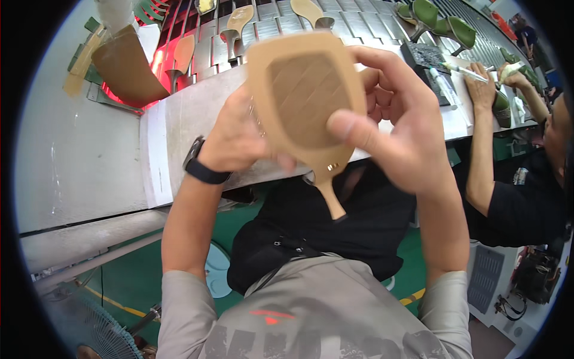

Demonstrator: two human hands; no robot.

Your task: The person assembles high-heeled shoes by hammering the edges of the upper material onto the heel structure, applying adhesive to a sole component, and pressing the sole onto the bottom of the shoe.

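Note:
A tan shoe sole [299, 45] is held up in front of me, its broad squared toe end away from me. A brown textured panel covers its middle. It narrows toward me to a slim heel with a dark tip, and small shiny marks show near the narrow part. My left hand [239, 134], wearing a dark wristband, grips its left edge, with the fingers blurred and partly hidden behind it. My right hand [406, 125] is closed on its right side, thumb on the face and fingers curled behind.
Beyond the pale bench edge [203, 99] runs a metal slatted conveyor [272, 33] carrying tan soles [241, 17]. A brown sheet [128, 69] stands at left; green shoes [457, 33] lie far right. A co-worker's arm [481, 143] is at right, beside a dark block [424, 57]. A fan [89, 326] is lower left.

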